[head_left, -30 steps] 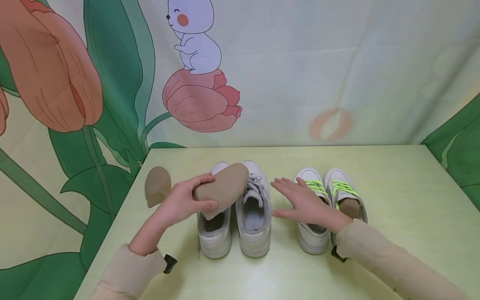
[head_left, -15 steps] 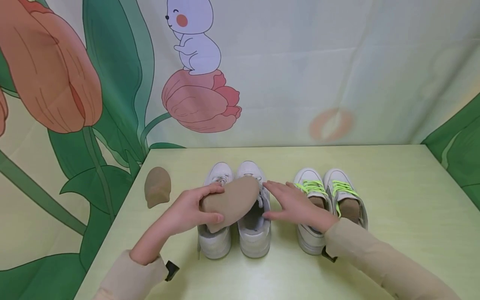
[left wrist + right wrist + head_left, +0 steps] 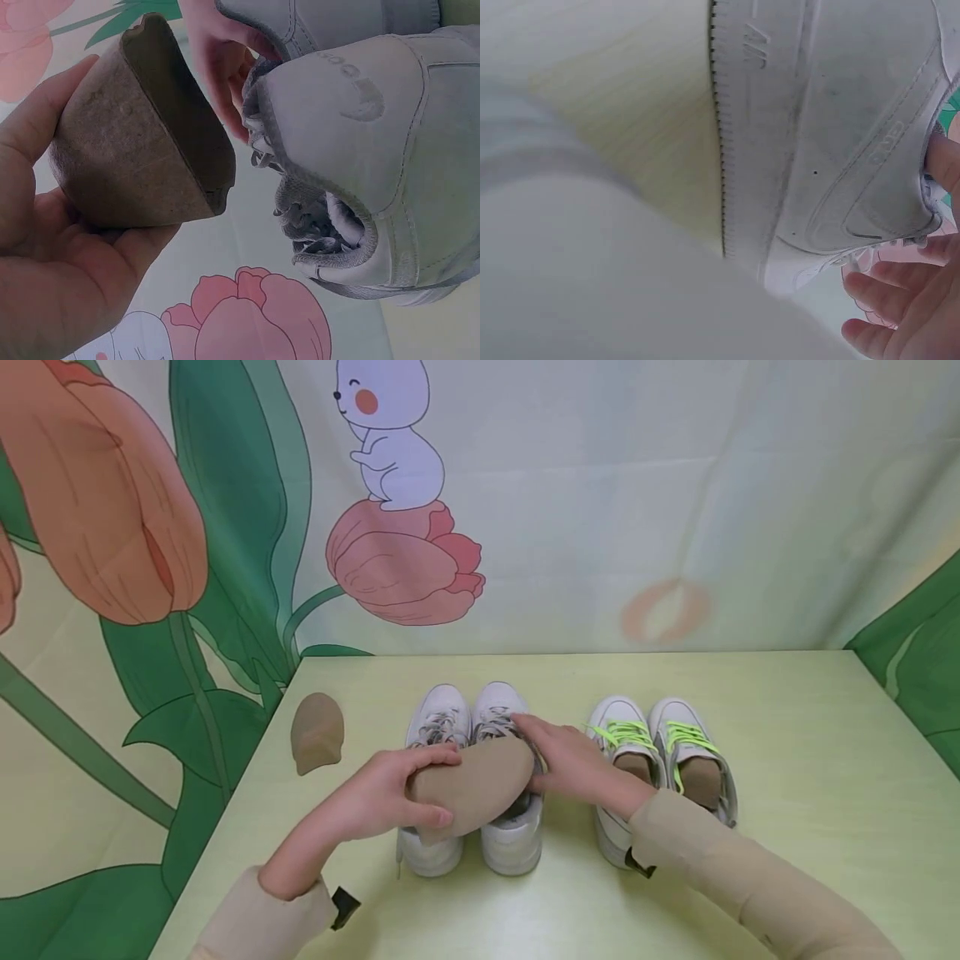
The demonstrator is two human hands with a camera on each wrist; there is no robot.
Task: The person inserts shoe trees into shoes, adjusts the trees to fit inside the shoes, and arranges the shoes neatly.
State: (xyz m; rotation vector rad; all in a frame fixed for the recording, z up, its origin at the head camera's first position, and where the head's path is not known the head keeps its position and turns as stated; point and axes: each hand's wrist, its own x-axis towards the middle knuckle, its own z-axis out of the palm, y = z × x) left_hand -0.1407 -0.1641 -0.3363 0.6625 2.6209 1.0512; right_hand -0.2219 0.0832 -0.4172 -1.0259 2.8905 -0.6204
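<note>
My left hand [image 3: 382, 793] grips a brown moulded shoe insert [image 3: 480, 785] by its left end, over a pair of white sneakers. The left wrist view shows the insert [image 3: 135, 142] hollow, its open side towards the shoes, and apart from them. It hides part of the left sneaker [image 3: 433, 857] and the opening of the right sneaker [image 3: 512, 845] in the head view. My right hand [image 3: 573, 760] is at the right sneaker's side, thumb at the collar opening. In the right wrist view its fingers [image 3: 885, 296] spread loosely beyond the laces.
Another brown insert [image 3: 317, 735] lies at the table's left edge. To the right stand two white sneakers with neon-green laces [image 3: 628, 733], brown inserts [image 3: 701, 781] inside; my right forearm passes over one. A printed curtain [image 3: 555, 527] hangs behind the table [image 3: 840, 760].
My left hand has carried the insert right and towards me, over the right sneaker. My right hand has moved left, from beside that sneaker to its opening.
</note>
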